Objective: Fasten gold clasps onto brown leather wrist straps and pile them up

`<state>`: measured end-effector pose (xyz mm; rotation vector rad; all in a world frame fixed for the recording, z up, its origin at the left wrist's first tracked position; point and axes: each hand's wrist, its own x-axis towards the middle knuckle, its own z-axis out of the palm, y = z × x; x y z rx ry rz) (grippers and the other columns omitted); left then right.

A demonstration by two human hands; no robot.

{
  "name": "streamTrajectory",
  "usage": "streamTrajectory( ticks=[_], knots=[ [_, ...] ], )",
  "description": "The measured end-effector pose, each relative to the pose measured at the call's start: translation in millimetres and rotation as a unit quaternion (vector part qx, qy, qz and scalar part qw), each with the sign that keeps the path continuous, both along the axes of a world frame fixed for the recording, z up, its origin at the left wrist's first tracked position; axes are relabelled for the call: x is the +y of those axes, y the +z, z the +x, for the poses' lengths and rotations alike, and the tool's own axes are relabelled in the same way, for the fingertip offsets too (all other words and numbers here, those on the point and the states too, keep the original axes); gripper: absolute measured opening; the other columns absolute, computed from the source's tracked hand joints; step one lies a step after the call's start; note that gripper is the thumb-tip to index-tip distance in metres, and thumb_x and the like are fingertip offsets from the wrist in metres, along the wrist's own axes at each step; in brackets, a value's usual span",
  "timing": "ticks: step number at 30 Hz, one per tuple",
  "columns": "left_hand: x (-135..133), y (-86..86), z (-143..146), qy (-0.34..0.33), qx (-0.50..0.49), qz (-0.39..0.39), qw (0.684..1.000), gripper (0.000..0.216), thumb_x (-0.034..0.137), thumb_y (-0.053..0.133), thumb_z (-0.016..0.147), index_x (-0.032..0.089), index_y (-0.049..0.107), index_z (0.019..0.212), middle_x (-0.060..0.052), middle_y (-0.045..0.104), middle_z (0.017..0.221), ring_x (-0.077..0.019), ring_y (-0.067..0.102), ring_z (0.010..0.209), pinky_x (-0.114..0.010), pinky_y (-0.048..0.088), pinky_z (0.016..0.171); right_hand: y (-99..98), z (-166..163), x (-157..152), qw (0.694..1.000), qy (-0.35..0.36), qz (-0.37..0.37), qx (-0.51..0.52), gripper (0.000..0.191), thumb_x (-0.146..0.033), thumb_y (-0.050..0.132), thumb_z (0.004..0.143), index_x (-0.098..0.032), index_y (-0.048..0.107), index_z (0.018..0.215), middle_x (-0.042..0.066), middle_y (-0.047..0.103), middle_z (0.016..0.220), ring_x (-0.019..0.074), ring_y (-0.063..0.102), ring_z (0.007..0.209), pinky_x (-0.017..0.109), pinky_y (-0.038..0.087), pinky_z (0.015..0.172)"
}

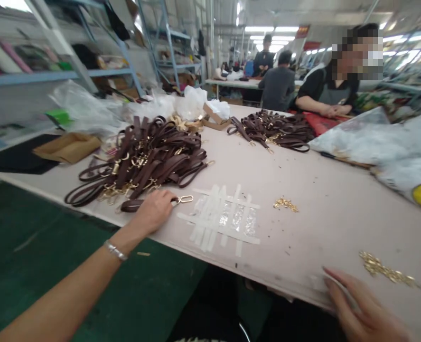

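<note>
Brown leather strap (131, 205) with an oblong gold metal clasp (186, 199), gripped in my left hand (156, 210)

It lies near the front edge of the pale beige table (238, 161), beside the nearer heap of brown straps (182, 164). I judge the step in hand to be handling this single strap; the next move seems to call for a steady hold with the clasp exposed. My right hand (363, 304) is well apart, blurred; whether it holds anything I cannot tell. I count one gripped strap, two heaps too tangled to number, two scatters of small gold metal pieces (388, 271), one patch of clear plastic under pale tape strips (223, 218)
</note>
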<state>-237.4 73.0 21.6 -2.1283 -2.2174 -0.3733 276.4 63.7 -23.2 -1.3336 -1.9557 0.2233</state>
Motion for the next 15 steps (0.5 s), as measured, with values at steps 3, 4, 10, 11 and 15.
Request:
streamTrajectory(
  ticks=[3, 4, 10, 11, 15],
  knots=[
    [2, 2.8, -4, 0.012, -0.001, 0.016, 1.000, 0.034, 0.014, 0.038, 0.088, 0.009, 0.063, 0.111, -0.019, 0.067, 0.109, -0.0326, 0.058, 0.107, -0.050, 0.043, 0.100, 12.7, -17, 24, 0.995, 0.048, 0.015, -0.087, 0.026, -0.039, 0.050, 0.098, -0.028, 0.065, 0.116, 0.004, 0.070, 0.109, 0.0229, 0.065, 0.100, 0.038, 0.051, 0.091],
    [1, 7.0, -3, 0.022, 0.001, 0.024, 0.999, 0.036, 0.015, 0.037, 0.089, 0.009, 0.060, 0.115, -0.018, 0.067, 0.113, -0.0317, 0.059, 0.109, -0.048, 0.043, 0.101, 15.7, -27, 36, 0.993, 0.060, 0.017, -0.102, 0.025, -0.035, 0.048, 0.098, -0.027, 0.065, 0.115, 0.004, 0.070, 0.109, 0.0226, 0.064, 0.101, 0.038, 0.051, 0.091],
    [-6, 45.3, 42, 0.087, -0.228, 0.014, 0.970, 0.037, 0.031, 0.038, 0.094, 0.016, 0.058, 0.121, -0.007, 0.071, 0.092, -0.0226, 0.066, 0.077, -0.033, 0.051, 0.072, 17.8, -85, 109, 0.973, 0.089, 0.040, -0.208, 0.027, -0.024, 0.044, 0.099, -0.018, 0.066, 0.113, 0.008, 0.072, 0.109, 0.0233, 0.062, 0.102, 0.037, 0.050, 0.093],
    [-8, 48.7, 54, 0.090, -0.325, -0.014, 0.941, 0.036, 0.037, 0.039, 0.095, 0.016, 0.061, 0.114, -0.005, 0.069, 0.081, -0.0195, 0.062, 0.067, -0.030, 0.049, 0.063, 16.1, -92, 118, 0.970, 0.085, 0.045, -0.223, 0.027, -0.024, 0.044, 0.099, -0.017, 0.066, 0.114, 0.009, 0.071, 0.110, 0.0241, 0.062, 0.102, 0.037, 0.050, 0.094],
    [-15, 45.9, 102, 0.111, -0.641, -0.134, 0.748, 0.041, 0.051, 0.052, 0.092, 0.013, 0.067, 0.091, -0.003, 0.064, 0.065, -0.0098, 0.049, 0.049, -0.020, 0.033, 0.046, 11.1, -108, 145, 0.963, 0.080, 0.051, -0.253, 0.028, -0.021, 0.045, 0.098, -0.015, 0.069, 0.111, 0.014, 0.070, 0.106, 0.0288, 0.061, 0.097, 0.042, 0.049, 0.090]
  ],
)
